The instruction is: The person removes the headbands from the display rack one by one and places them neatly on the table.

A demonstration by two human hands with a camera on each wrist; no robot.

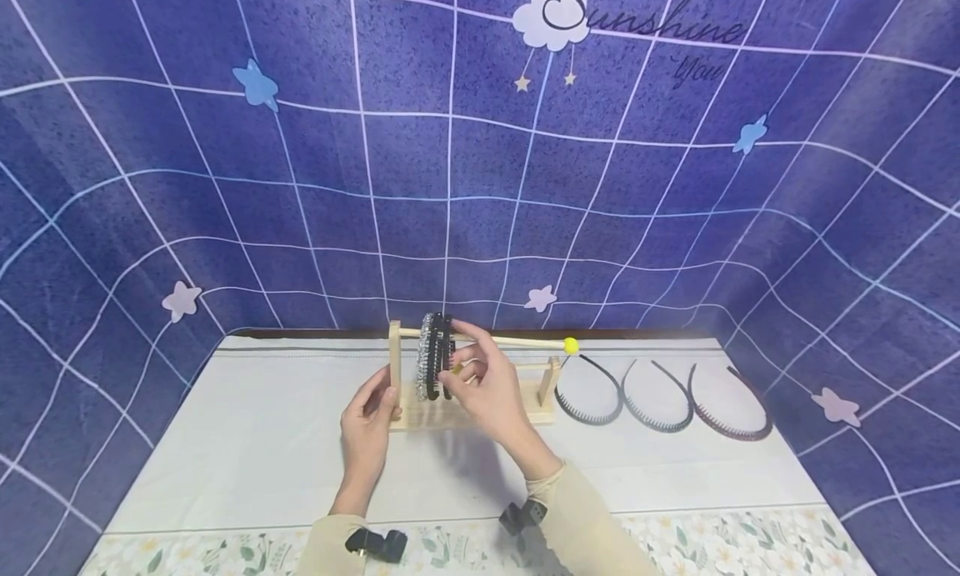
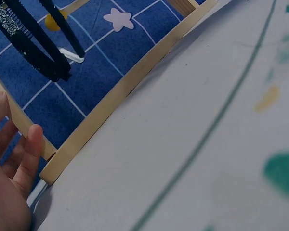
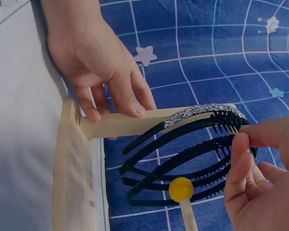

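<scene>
A light wooden headband stand (image 1: 395, 361) has a raised rod (image 1: 517, 341) tipped with a yellow ball (image 1: 571, 345). Several headbands hang bunched near the rod's left end: a silver glittery headband (image 1: 423, 359) outermost, black headbands (image 3: 183, 125) beside it. My left hand (image 1: 365, 430) holds the stand's left upright, thumb and fingers on either side, as the right wrist view shows. With thumb and fingertips my right hand (image 1: 491, 393) pinches the rightmost black headband (image 1: 447, 355) at its comb-toothed curve. The headbands' open ends are partly hidden in the head view.
Three dark toothed headbands lie in a row right of the stand: a near one (image 1: 588, 418), a middle one (image 1: 660, 426) and a far one (image 1: 735, 432). The stand's shorter right post (image 1: 551, 380) carries a lower rod. Behind the white table (image 1: 247, 443) hangs a blue gridded cloth (image 1: 405, 159).
</scene>
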